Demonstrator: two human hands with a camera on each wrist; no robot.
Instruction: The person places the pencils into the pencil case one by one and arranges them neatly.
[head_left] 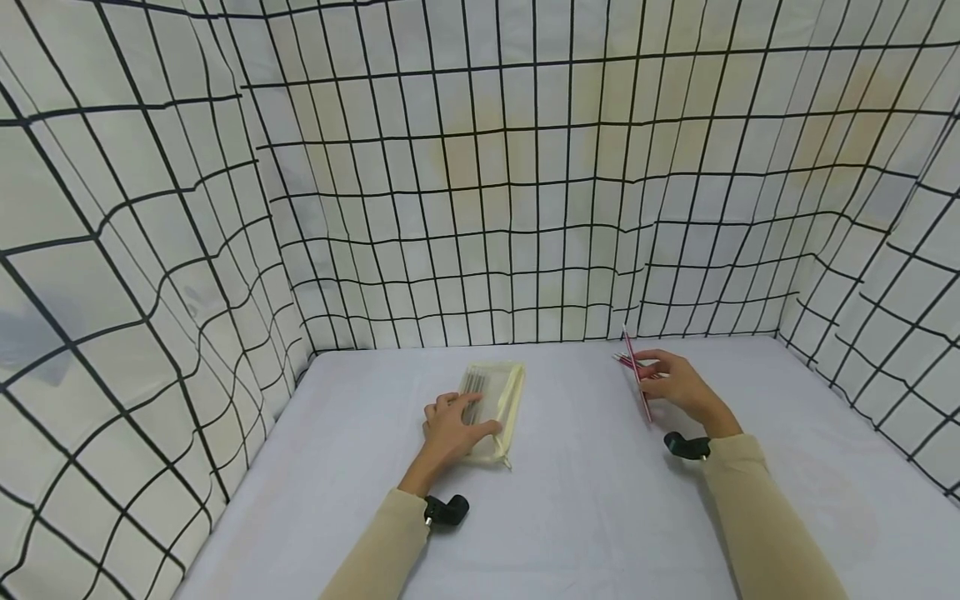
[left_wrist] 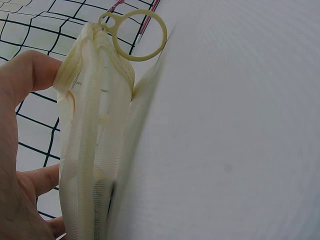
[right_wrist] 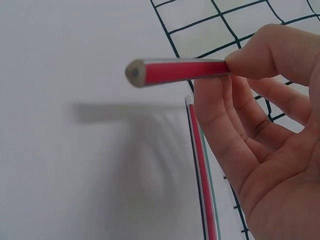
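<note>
A pale yellow mesh zip pouch [head_left: 489,417] lies flat left of the table's middle, with several thin grey stripes along its left part. My left hand [head_left: 450,429] rests on top of it, fingers spread, thumb near the zip side. In the left wrist view a ring pull [left_wrist: 140,35] stands out from the pouch's zip end. My right hand [head_left: 671,383] pinches a red-and-white striped pencil [right_wrist: 182,71] between thumb and forefinger, raised over the table and tilted. Its blunt, unsharpened end faces the right wrist camera. Beneath it, another red striped pencil [right_wrist: 200,170] lies on the table.
A white cloth covers the table [head_left: 570,500]. Black grid netting [head_left: 495,208] over white sheeting rises along the table's back and both sides. A dark wrist mount [head_left: 447,510] sits at the left cuff, and a similar mount [head_left: 686,446] at the right one.
</note>
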